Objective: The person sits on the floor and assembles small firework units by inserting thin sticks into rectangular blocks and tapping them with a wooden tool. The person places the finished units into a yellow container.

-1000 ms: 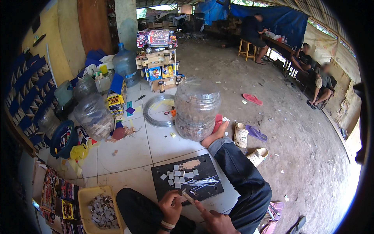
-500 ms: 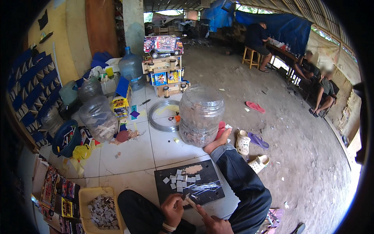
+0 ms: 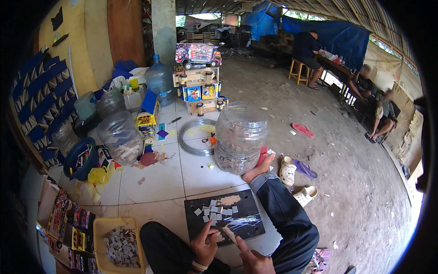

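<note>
Over on the left I see a round blue plastic tub [image 3: 86, 173] just beside a crumpled yellow plastic bag [image 3: 98, 176]. Farther off, brightly printed toy trucks [image 3: 195, 55] are stacked near a translucent blue water jug [image 3: 159, 82]. On the right, a cream perforated clog [image 3: 287, 171] lies beside a purple flip-flop [image 3: 305, 169].

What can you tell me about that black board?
The black board is flat, dark and roughly rectangular, its material unclear, lying on pale tiles. Small grey squares, thin white sticks and a pale brown patch sit on top. The left hand and a wooden tool in the right hand partly cover its near side; contact is unclear.
</note>
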A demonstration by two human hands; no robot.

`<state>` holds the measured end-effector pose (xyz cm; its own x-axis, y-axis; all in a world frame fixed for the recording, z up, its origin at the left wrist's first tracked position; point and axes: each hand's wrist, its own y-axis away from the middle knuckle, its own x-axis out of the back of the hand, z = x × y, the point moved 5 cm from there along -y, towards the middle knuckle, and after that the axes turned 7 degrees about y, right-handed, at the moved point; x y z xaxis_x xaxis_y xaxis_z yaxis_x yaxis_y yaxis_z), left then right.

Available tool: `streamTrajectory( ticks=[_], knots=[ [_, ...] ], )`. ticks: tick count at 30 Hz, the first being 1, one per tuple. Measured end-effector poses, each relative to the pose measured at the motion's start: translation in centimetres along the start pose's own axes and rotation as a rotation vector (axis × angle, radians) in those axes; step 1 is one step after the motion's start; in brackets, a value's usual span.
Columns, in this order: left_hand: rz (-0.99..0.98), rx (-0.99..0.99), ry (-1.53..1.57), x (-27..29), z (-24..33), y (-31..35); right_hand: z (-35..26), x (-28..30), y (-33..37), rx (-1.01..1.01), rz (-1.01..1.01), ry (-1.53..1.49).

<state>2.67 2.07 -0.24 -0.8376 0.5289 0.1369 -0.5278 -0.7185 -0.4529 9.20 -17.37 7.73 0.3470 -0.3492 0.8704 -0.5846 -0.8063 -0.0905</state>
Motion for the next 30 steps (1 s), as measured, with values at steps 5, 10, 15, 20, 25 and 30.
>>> streamTrajectory(
  ticks=[5, 10, 15, 20, 25, 30],
  knots=[
    [0.004, -0.007, 0.021, 0.1, -0.1, 0.0, 0.4, 0.3, -0.9, 0.045, -0.099, 0.169],
    [0.02, 0.024, 0.025, 0.0, -0.3, 0.2, 1.7, -0.9, -0.8, 0.047, -0.085, 0.18],
    [0.017, 0.023, 0.023, -0.2, -0.3, 0.3, 2.7, -2.1, -0.4, 0.05, -0.072, 0.209],
    [0.011, 0.078, 0.043, 0.1, 1.1, -0.4, 2.4, -1.3, -0.5, 0.033, -0.047, 0.116],
    [0.078, -0.069, -0.14, 6.4, 3.4, -0.2, 5.5, -1.5, 2.2, -0.256, -0.134, -0.238],
    [0.363, 0.027, -0.57, 23.6, 2.8, 0.7, 6.4, -4.0, 3.7, -0.199, -0.1, -0.274]
  ],
)
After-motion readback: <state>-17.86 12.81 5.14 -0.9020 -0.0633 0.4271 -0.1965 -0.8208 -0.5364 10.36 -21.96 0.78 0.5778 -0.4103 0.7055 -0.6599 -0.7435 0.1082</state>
